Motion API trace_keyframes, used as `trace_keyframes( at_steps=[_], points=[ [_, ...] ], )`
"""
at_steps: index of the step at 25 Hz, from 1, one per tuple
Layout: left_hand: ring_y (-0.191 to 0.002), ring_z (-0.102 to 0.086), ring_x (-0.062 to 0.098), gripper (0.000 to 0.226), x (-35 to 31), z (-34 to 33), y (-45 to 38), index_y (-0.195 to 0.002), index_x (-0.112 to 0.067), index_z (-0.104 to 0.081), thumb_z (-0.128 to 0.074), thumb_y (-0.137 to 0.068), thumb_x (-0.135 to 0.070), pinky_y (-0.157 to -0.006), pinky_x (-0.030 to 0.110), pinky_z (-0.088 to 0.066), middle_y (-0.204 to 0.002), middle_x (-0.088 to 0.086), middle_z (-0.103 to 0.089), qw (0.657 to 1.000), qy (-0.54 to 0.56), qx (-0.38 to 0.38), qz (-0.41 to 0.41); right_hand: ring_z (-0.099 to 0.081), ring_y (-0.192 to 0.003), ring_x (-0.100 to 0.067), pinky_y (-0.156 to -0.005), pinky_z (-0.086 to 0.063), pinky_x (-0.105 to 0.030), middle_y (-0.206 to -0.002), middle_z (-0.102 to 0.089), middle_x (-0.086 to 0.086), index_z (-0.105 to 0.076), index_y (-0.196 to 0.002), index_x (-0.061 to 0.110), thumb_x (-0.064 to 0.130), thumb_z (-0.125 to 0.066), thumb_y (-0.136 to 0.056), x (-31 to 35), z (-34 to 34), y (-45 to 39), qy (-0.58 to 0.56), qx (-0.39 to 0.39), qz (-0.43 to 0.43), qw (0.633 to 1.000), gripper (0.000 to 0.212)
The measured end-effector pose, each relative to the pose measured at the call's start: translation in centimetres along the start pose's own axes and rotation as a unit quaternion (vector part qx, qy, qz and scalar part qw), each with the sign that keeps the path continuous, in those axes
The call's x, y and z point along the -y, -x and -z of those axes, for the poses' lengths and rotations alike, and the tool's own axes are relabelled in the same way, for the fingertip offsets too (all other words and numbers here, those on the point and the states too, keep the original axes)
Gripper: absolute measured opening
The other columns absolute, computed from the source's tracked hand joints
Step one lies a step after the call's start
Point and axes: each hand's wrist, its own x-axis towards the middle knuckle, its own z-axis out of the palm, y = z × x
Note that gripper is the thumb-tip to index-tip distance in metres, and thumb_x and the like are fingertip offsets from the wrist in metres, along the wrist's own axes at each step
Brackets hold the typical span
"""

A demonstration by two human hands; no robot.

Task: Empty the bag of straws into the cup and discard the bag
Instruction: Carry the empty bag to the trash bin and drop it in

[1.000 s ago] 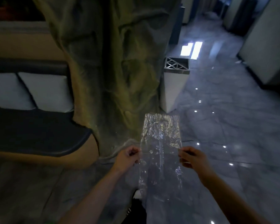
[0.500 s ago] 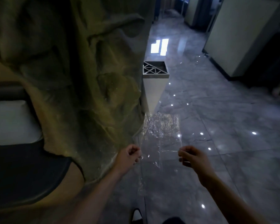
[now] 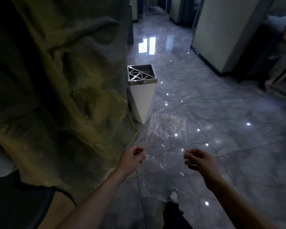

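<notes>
**Clear bag held over a glossy stone floor, bin ahead**

We stand in a dim room with a polished grey marble-look floor (image 3: 221, 154), laid in large tiles with thin dark joints. Its surface is glossy: small ceiling lights show in it as bright white dots, and farther off a window-like patch of light reflects as a pale rectangle. To our left rises a rough, rock-textured wall (image 3: 56, 80) in muddy green and ochre, its foot meeting the tiles. At lower left we see a dark seat (image 3: 15, 204) with a tan edge. On the right stands a pale pillar (image 3: 224, 30) with a dark skirting, and a corridor runs away behind it.

Against the rock wall stands a white, downward-tapering waste bin (image 3: 141, 100) with a metal top cut in a triangular lattice.

We hold the empty transparent bag (image 3: 167, 134) spread out in front of us, between us and the bin; its far end sits just beside the bin's base in the picture. Our left hand (image 3: 132, 156) pinches the bag's left edge with fingers curled closed, and our right hand (image 3: 198, 160) pinches the right edge likewise. The film is crinkled and catches the light. A white shoe tip (image 3: 173, 195) shows below it.
</notes>
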Motion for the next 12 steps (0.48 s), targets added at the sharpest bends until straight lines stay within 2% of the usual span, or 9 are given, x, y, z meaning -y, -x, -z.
trace_keyframes(
  at_steps=[7,12],
  points=[
    [-0.055,-0.052,0.010,0.009,-5.2,-6.4,-8.2,-0.084,-0.009,-0.062,-0.061,-0.090,-0.003,-0.049,0.011,-0.042,-0.066,0.000,-0.062,0.999,-0.033,-0.007,-0.018,-0.069,-0.068,-0.018,-0.064,-0.053,-0.031,-0.078,-0.074,-0.005,-0.071,-0.082,0.017,0.017,-0.072,-0.082,2.8,6.1,-9.5,-0.006,-0.004,0.006,1.000,0.001],
    [-0.056,-0.051,0.013,0.004,-8.4,-10.4,-13.0,-0.087,-0.004,-0.061,-0.060,-0.091,-0.002,-0.048,0.012,-0.041,-0.069,0.005,-0.061,0.998,-0.056,-0.013,-0.009,-0.068,-0.066,-0.016,-0.062,-0.053,-0.029,-0.077,-0.075,-0.007,-0.072,-0.082,0.016,0.016,-0.073,-0.082,5.4,10.0,-14.7,-0.016,0.001,0.005,1.000,0.002]
  ],
)
